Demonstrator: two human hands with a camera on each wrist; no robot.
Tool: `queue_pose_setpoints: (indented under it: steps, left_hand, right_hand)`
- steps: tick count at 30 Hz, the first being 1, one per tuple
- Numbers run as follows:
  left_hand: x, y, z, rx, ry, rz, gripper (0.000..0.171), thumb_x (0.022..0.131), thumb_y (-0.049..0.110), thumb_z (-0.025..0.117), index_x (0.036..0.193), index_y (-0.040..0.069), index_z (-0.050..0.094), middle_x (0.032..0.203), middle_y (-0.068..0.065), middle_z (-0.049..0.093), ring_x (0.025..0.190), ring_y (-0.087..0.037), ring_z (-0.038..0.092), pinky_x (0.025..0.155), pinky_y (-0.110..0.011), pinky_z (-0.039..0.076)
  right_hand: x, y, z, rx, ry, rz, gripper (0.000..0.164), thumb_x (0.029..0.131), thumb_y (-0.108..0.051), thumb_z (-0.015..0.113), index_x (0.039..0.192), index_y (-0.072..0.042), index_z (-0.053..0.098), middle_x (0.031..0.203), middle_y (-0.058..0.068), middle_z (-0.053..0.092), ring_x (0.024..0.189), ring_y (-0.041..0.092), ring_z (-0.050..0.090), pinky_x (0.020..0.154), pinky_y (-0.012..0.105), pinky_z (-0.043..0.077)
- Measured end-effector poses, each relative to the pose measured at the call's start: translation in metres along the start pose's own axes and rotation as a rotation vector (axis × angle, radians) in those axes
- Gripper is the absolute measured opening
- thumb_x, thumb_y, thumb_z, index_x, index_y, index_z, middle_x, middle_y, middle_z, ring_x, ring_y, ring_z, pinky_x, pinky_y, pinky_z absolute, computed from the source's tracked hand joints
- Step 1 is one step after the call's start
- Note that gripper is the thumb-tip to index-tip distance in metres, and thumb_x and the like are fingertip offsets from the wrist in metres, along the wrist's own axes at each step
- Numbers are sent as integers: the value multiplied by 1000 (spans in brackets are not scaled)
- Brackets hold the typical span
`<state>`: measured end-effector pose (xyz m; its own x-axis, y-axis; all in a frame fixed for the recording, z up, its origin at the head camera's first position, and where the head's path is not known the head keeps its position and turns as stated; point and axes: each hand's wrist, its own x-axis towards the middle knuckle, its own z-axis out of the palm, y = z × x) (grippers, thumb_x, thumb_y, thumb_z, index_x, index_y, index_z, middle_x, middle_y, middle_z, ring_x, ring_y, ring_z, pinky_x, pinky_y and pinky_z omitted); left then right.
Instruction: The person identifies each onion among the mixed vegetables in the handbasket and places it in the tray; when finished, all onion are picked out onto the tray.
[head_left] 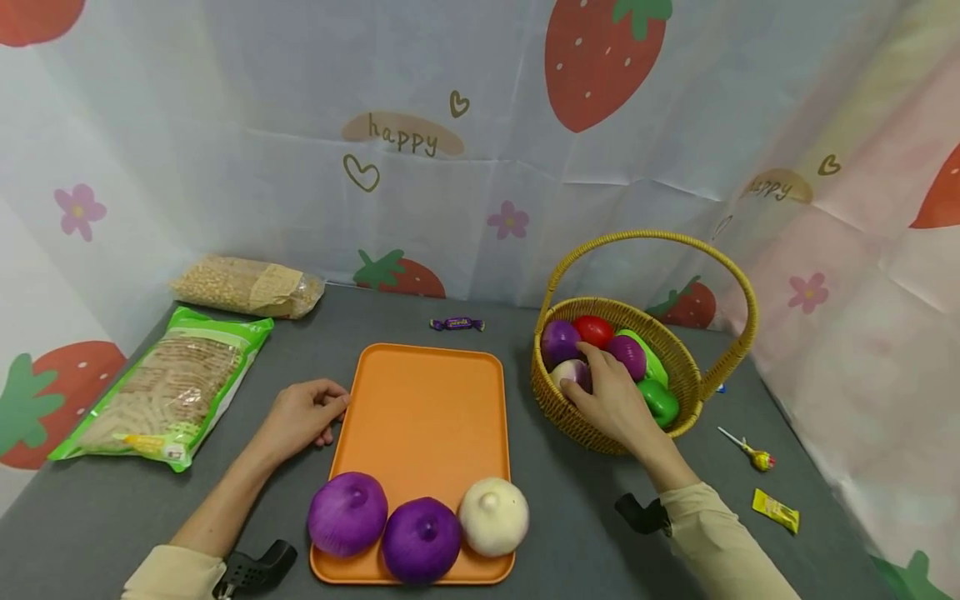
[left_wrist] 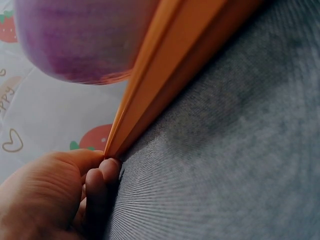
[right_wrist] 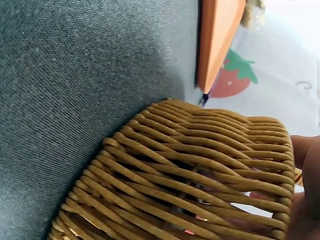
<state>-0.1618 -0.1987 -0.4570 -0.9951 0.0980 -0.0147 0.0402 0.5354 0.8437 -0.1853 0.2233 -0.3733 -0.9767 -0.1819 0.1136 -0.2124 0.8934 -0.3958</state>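
My left hand (head_left: 306, 414) pinches the left rim of an orange tray (head_left: 427, 408); the left wrist view shows thumb and fingertips at its edge. Two purple onions (head_left: 348, 514) and a white onion (head_left: 493, 517) lie along the tray's near end. Over to the right, my right hand (head_left: 611, 396) reaches into a wicker basket (head_left: 573, 421) and grips a white-and-purple round vegetable (head_left: 567, 373). Beside it in the basket are purple vegetables (head_left: 560, 340), a red one (head_left: 593, 331) and a green pepper (head_left: 658, 402). In the right wrist view the basket wall hides most of the hand.
The basket's tall handle (head_left: 652, 234) arches above its rim. A green-edged food bag (head_left: 168, 387) and a clear bag of grains (head_left: 247, 286) lie at left. Purple-wrapped candy (head_left: 457, 323) sits behind the tray; a lollipop (head_left: 759, 457) and yellow-wrapped candy (head_left: 776, 510) lie at right.
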Motion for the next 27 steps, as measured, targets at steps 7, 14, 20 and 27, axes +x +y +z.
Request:
queue_pose_setpoints:
  steps: [7, 14, 20, 27]
  left_hand:
    - [0, 1, 0, 5, 3, 4, 25, 99, 26, 59, 106, 4, 68, 79, -8, 68, 51, -14, 60, 49, -29, 53]
    - [0, -1, 1, 0, 1, -1, 25, 99, 26, 59, 106, 4, 68, 79, -8, 68, 51, -15, 61, 49, -29, 53]
    - [0, 0, 1, -2, 1, 4, 24, 99, 26, 59, 105, 4, 68, 78, -8, 68, 50, -14, 60, 49, -29, 53]
    - [0, 0, 0, 13, 12, 13, 23, 99, 25, 60, 103, 4, 69, 76, -7, 68, 49, -14, 60, 48, -29, 53]
  right_hand:
    - [2, 5, 3, 2, -85, 6, 62, 96, -36, 57, 146, -4, 40, 141, 22, 53, 127, 42, 52, 106, 58, 43]
    - [1, 8, 4, 3, -105, 13, 61, 96, -38, 58, 146, -7, 41, 140, 22, 53, 127, 40, 52, 104, 58, 45]
    - [-2, 7, 4, 42, -31, 16, 62, 95, -39, 62, 146, -11, 41, 139, 22, 49, 122, 38, 54, 103, 59, 45]
    - [-7, -5, -2, 112, 173, -58, 61, 92, -34, 68, 144, -13, 45, 139, 21, 45, 118, 39, 54, 96, 60, 49]
